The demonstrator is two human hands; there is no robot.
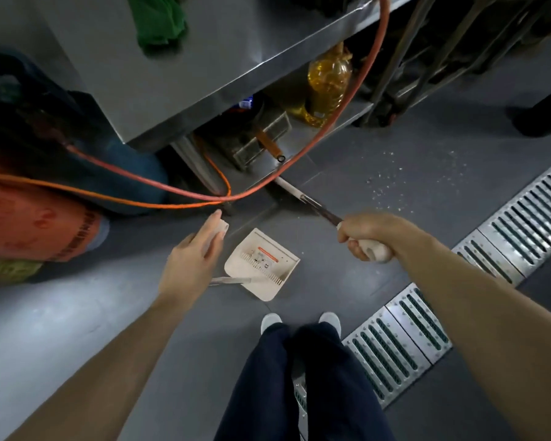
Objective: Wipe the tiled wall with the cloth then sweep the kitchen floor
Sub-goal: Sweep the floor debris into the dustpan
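Note:
My right hand [368,238] grips the white end of a broom handle [318,211]. The handle slants away toward the steel table's lower shelf, and the broom head is hidden under there. A cream dustpan [263,265] stands on the grey floor just ahead of my feet. Its thin metal handle rises toward me, and my left hand [191,259] holds the white top end. A green cloth [159,20] lies crumpled on the steel table top [204,58]. Pale crumbs [395,179] are scattered on the floor to the right of the broom.
An orange hose [159,189] loops across the floor and up past the table. Oil bottles [326,81] and a metal basket [255,135] sit on the lower shelf. Bags [29,224] crowd the left. A slotted metal drain grate [506,230] runs diagonally at right.

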